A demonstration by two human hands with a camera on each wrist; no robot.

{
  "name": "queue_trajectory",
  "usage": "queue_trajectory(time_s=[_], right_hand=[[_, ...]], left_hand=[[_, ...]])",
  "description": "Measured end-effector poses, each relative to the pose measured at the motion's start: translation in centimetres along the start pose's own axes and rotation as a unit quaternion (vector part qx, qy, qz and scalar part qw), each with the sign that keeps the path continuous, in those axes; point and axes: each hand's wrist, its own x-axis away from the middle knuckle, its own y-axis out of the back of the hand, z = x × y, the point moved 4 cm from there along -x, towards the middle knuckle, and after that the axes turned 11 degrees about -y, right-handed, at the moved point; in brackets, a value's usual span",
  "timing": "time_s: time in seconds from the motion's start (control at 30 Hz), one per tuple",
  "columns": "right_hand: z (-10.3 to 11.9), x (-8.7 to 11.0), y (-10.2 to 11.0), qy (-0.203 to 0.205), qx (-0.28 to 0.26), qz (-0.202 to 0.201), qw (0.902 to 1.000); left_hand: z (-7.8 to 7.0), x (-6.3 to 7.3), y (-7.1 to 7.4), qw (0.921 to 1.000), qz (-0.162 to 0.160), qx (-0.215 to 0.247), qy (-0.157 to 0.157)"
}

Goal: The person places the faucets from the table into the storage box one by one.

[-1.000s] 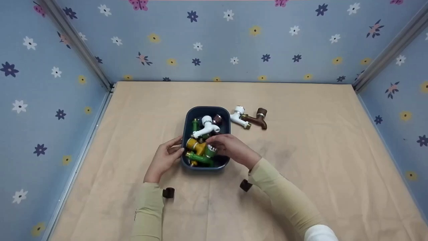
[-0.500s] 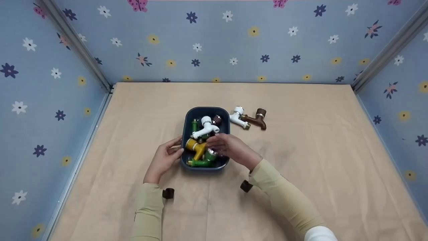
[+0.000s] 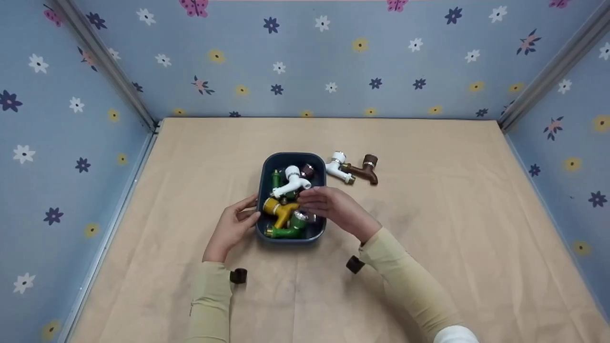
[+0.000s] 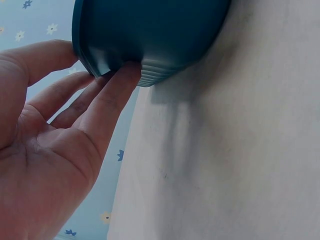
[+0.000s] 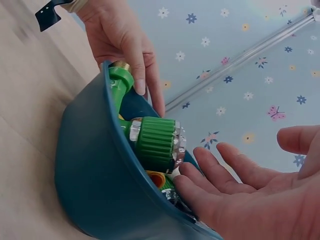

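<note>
A dark blue plastic bin (image 3: 291,241) stands on the table, filled with several taps. The fingers and thumb of my left hand (image 3: 230,229) rest against its left outer side at the rim. My right hand (image 3: 339,209) hovers over the bin's right side, fingers extended and nothing in them. Just beside those fingers, a green tap (image 5: 156,142) lies at the near end with its ribbed knob raised. Next to it are a yellow tap (image 3: 280,212) and, farther back, a white tap (image 3: 291,185). Other green pieces and a brown knob (image 3: 307,170) show partly beneath.
Right of the bin's far end, a white tap (image 3: 339,168) and a brown tap (image 3: 365,170) lie touching on the beige table cover (image 3: 429,190). Flower-patterned panels (image 3: 305,57) enclose the table at the back and sides.
The green tap has settled lower, toward the bin's near end. My right hand's fingers have come away from it, straightened and shifted slightly right. The left hand stays at the bin's side.
</note>
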Motion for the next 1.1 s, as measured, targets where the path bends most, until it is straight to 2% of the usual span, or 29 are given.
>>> queue_trajectory(time_s=[0.33,0.57,0.8,1.1], right_hand=[[0.8,1.5,0.9,0.025,-0.033,-0.002,0.9991],[1.1,2.6,1.8,0.056,-0.050,0.000,0.9972],[1.5,3.6,2.9,0.078,-0.088,-0.003,0.9930],[1.8,5.0,5.4,0.090,-0.113,-0.045,0.9885]], left_hand=[[0.1,0.0,0.1,1.0000,-0.004,-0.007,0.002],[0.1,0.0,0.1,0.9997,0.007,-0.015,-0.020],[0.3,0.1,0.1,0.9999,0.005,0.000,-0.011],[0.0,0.0,0.1,0.9999,0.003,-0.012,-0.001]])
